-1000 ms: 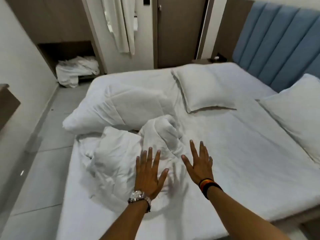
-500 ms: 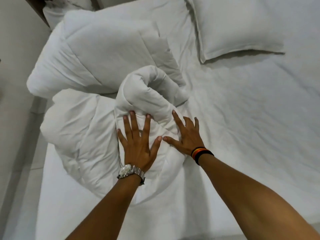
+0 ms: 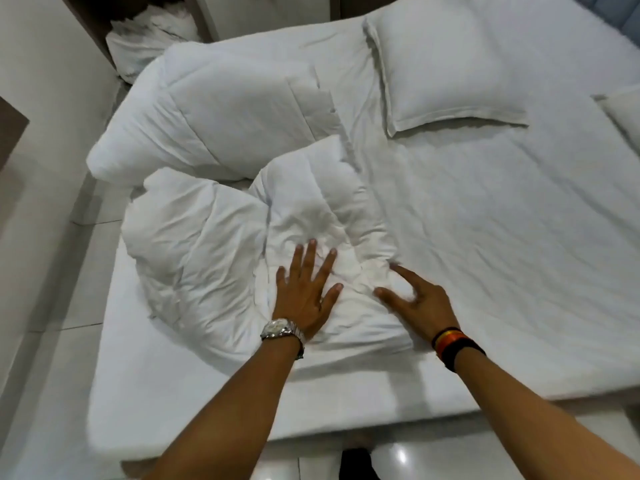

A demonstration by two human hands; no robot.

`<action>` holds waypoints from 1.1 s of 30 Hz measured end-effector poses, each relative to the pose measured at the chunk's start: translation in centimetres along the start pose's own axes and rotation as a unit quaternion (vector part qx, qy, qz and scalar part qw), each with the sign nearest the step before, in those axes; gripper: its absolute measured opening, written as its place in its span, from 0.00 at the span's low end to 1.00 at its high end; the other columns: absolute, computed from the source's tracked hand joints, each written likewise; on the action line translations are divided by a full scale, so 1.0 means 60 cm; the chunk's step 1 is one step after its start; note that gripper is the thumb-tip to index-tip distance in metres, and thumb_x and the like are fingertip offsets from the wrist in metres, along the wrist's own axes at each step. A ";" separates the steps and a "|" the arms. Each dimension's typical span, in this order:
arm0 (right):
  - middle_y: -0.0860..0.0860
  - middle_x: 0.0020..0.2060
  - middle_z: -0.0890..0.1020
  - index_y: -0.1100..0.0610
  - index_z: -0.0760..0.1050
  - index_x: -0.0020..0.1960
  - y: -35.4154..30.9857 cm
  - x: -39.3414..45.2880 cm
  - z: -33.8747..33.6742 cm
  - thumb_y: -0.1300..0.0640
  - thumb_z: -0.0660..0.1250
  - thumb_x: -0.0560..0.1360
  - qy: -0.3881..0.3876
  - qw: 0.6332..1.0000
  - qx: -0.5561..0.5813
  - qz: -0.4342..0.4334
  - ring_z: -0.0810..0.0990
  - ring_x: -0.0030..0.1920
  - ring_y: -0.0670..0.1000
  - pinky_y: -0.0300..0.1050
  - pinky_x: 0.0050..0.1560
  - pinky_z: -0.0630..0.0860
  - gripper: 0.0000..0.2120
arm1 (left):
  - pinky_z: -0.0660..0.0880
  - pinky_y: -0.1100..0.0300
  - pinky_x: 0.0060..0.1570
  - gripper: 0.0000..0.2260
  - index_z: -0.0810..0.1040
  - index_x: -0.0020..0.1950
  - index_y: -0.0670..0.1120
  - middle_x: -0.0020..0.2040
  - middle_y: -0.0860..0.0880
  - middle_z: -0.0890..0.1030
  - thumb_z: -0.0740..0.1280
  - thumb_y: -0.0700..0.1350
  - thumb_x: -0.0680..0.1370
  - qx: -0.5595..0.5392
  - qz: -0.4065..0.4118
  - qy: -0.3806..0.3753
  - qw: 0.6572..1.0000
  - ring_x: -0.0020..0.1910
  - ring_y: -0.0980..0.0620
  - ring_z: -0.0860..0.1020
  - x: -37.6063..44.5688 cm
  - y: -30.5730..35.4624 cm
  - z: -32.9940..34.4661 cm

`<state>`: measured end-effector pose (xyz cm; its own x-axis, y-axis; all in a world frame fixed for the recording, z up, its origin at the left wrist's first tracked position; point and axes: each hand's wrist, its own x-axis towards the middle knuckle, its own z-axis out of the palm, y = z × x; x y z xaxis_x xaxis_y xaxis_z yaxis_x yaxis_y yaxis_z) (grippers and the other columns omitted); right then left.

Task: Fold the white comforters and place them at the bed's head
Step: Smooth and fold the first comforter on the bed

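At far left, a heap of white linen [image 3: 152, 32] sits in a dark wooden niche beyond the bed's corner. On the left part of the bed [image 3: 519, 271] lie two white comforters: a folded comforter [image 3: 221, 109] farther back, near the left edge, and a crumpled comforter [image 3: 214, 244] in front of it, bunched in soft lumps and touching the folded one. The left hand [image 3: 304, 292], a metal watch [image 3: 282, 330] on its wrist, presses flat on the crumpled comforter with fingers straight and spread, gripping nothing. Just to its right, the right hand [image 3: 419, 299], with a striped band [image 3: 453, 344] at the wrist, rests on the same comforter's right edge, thumb and fingers apart and loosely bent; it is blurred, but holds nothing. Farther right, a pillow [image 3: 443, 64] lies flat on the sheet, and a second pillow [image 3: 623, 116] shows at the right edge.
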<state>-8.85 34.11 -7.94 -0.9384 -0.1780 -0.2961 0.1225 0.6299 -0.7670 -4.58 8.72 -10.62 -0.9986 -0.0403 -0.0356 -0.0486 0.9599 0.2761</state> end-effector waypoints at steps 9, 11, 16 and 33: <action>0.38 0.56 0.86 0.35 0.81 0.63 0.191 -0.375 -0.033 0.38 0.81 0.69 0.090 0.980 0.108 0.139 0.84 0.59 0.45 0.51 0.64 0.81 0.24 | 0.44 0.33 0.78 0.32 0.41 0.84 0.62 0.86 0.53 0.41 0.43 0.70 0.82 -0.014 0.082 -0.168 0.982 0.85 0.47 0.45 -0.190 0.187 0.150; 0.40 0.54 0.87 0.33 0.80 0.60 0.215 -0.397 -0.013 0.39 0.80 0.70 0.099 0.977 0.098 0.160 0.85 0.58 0.50 0.51 0.60 0.81 0.21 | 0.40 0.33 0.78 0.32 0.41 0.84 0.60 0.86 0.52 0.41 0.42 0.70 0.82 0.015 0.079 -0.171 0.982 0.85 0.45 0.45 -0.233 0.189 0.174; 0.56 0.72 0.75 0.40 0.60 0.83 0.219 -0.374 0.016 0.24 0.67 0.72 0.108 0.975 -0.093 0.169 0.75 0.71 0.60 0.58 0.67 0.76 0.44 | 0.41 0.35 0.79 0.32 0.49 0.85 0.58 0.86 0.50 0.49 0.43 0.68 0.83 0.032 0.097 -0.137 0.985 0.85 0.44 0.49 -0.266 0.168 0.181; 0.48 0.55 0.83 0.32 0.53 0.83 0.276 -0.279 -0.005 0.26 0.69 0.72 -0.021 0.996 -0.038 0.083 0.82 0.51 0.51 0.46 0.57 0.81 0.45 | 0.51 0.40 0.81 0.27 0.58 0.84 0.54 0.85 0.47 0.58 0.45 0.61 0.86 0.017 0.070 -0.066 0.995 0.84 0.45 0.55 -0.285 0.195 0.193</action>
<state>8.79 47.76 -15.51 -0.8927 -0.0967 -0.4401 0.2486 0.7089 -0.6600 12.18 23.82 -17.90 -0.9837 0.1294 -0.1248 0.0942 0.9624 0.2547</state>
